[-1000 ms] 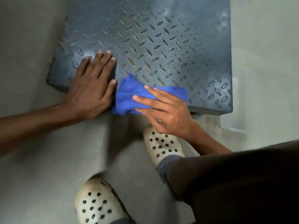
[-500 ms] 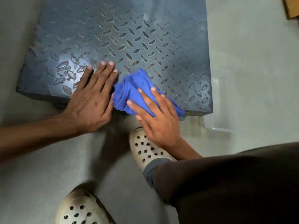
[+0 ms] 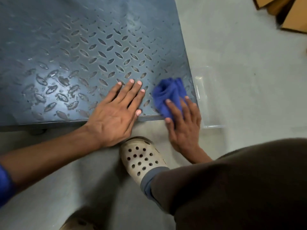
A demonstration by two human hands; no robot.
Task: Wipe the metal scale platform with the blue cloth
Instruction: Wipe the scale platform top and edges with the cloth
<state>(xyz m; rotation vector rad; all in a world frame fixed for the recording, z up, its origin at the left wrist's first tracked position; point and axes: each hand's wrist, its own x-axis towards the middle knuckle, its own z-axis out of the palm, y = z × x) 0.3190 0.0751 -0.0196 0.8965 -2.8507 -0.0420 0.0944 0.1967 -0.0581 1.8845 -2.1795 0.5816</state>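
**A:** Where do we find the blue cloth [image 3: 167, 93]?

**B:** We find it bunched up on the near right corner of the metal scale platform [image 3: 99, 47]. Its lower end reaches the platform's front edge, and blur smears its outline.

**A:** What do we make of the right hand [image 3: 184, 127]?

**B:** We see it laid over the near end of the cloth, its fingers [image 3: 173, 107] almost straight and pressing down. The thumb sits by the cloth's lower tip at the front edge. We would call that grip flat, because we see nothing curled round the cloth.

**A:** And the left hand [image 3: 114, 117]?

**B:** We see it palm down on the platform, just left of the cloth and not touching it. Its fingers are straight and close together, and its heel hangs past the front edge. Its grip is wide open and has hold of nothing.

**A:** What else do we see?

**B:** The platform's tread plate stands on a grey floor [image 3: 249, 63]. A clear plastic container [image 3: 207, 100] lies on the floor just beside the platform's right edge. Cardboard boxes [image 3: 292, 14] sit well apart in the far right corner. Below the hands we see a pale perforated clog [image 3: 141, 158] on the floor, with a dark trouser leg [image 3: 240, 180] above it. A blue sleeve [image 3: 5, 183] shows at the left edge.
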